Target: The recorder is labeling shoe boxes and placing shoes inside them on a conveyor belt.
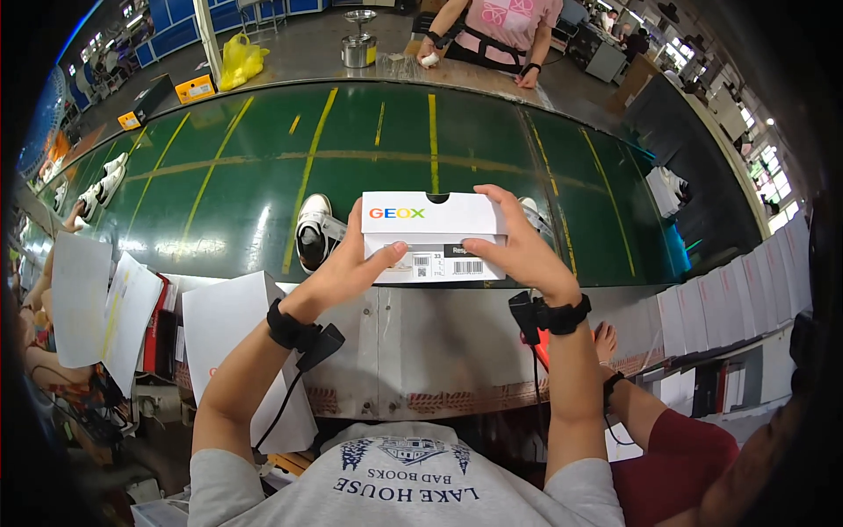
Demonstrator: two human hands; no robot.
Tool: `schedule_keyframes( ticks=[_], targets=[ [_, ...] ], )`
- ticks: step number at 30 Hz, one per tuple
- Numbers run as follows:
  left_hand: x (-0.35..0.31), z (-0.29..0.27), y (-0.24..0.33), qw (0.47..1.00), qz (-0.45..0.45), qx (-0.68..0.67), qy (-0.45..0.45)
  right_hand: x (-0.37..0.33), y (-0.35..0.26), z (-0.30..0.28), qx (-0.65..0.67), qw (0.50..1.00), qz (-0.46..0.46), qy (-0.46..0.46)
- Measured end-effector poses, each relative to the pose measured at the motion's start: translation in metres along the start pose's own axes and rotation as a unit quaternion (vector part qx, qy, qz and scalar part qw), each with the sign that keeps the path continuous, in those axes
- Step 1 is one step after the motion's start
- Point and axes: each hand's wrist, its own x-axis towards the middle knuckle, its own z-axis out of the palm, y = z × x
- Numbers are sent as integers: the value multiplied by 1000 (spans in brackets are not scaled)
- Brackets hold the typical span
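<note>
A white shoebox (434, 235) with a coloured logo on its lid and a label on its near side is held between my two hands. My left hand (356, 259) grips its left end, thumb on the labelled side. On the right end is my right hand (524, 246), its thumb at the top of the label and its fingers over the lid. The lid looks seated on the box. Behind my left hand a white and black shoe (315, 232) stands on the green conveyor belt (237, 202). Another shoe (534, 216) is partly hidden behind my right hand.
Across the belt a person in a pink shirt (505, 31) stands by a metal can (358, 51) and a yellow bag (241, 61). White boxes (733, 294) line the right; another box (230, 321) leans at left. A person in dark red (672, 465) is close at my right.
</note>
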Motion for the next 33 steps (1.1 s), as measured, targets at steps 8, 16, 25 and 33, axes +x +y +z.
schedule_keyframes(
  ticks=[8,16,25,33],
  targets=[
    [22,2,9,994,22,102,-34,-6,-17,22,-92,978,94,159],
    [82,-5,25,971,20,219,-92,0,-1,-8,8,961,108,255],
    [125,-38,-21,979,89,185,-14,56,38,5,-100,954,37,279],
    [128,-62,-59,938,51,337,-66,77,146,30,-164,962,21,219]
  ],
)
